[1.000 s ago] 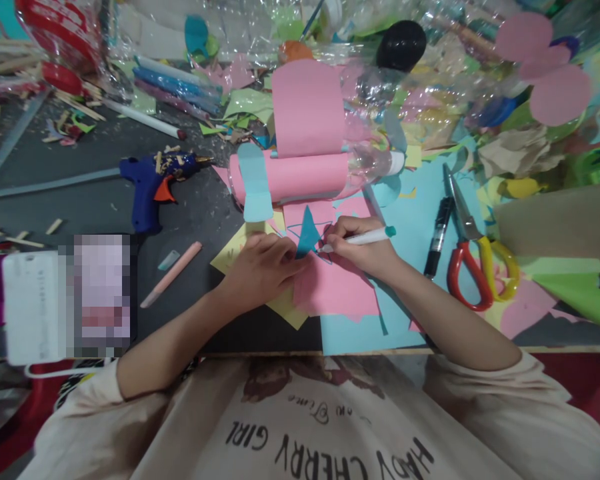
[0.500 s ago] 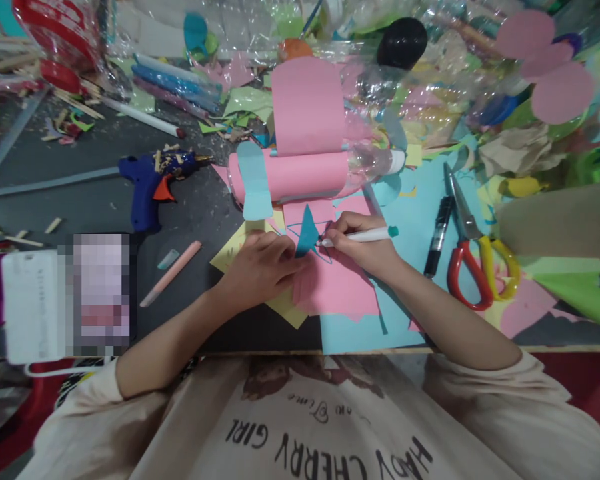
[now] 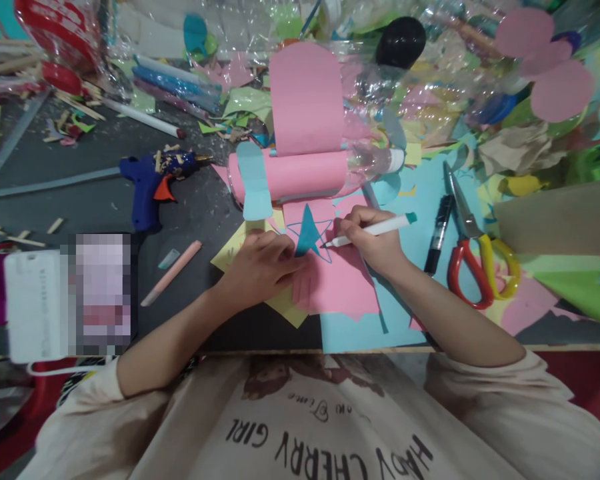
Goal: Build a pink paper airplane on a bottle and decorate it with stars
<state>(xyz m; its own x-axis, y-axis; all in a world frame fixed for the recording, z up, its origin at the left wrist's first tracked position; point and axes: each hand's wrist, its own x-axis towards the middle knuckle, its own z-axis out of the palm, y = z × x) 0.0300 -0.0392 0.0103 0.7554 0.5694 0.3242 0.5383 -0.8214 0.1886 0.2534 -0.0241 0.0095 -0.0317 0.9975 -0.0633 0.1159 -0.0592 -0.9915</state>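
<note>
So, starting at the far left, a white device (image 3: 35, 305) lies near the table's edge, with a blurred-out object right beside it. Above, there's a red-labelled bottle (image 3: 60, 40), tipped with its red cap toward us, and wood scraps scattered about. Moving along, a blue glue gun (image 3: 147, 187) lies on its side, bits of wood on its body, a long pale stick running out of its back end. Just below sits a pink pen (image 3: 173, 273), slanting across the dark table (image 3: 180, 327).

And now the left hand (image 3: 263, 267)! Fingers curled, resting over a yellow sheet (image 3: 230, 247) and pink paper (image 3: 345, 287), thumb at the foot of a blue triangle (image 3: 307, 233); whether it pinches anything, I can't tell. That triangle lies flat on the pink paper, inside a drawn star outline, with a pink-wrapped bottle (image 3: 305, 177) lying directly above it, white cap pointing right.

Over to the right hand (image 3: 373, 243): it grips a white marker (image 3: 383, 227) like a pencil, green end up, tip down by the outline's right side. Beneath that forearm spreads a light blue sheet (image 3: 405, 300). Further right, a black pen (image 3: 439, 237) lies beside scissors (image 3: 473, 267) with red and yellow handles, and brown cardboard (image 3: 563, 223) closes the row.
</note>
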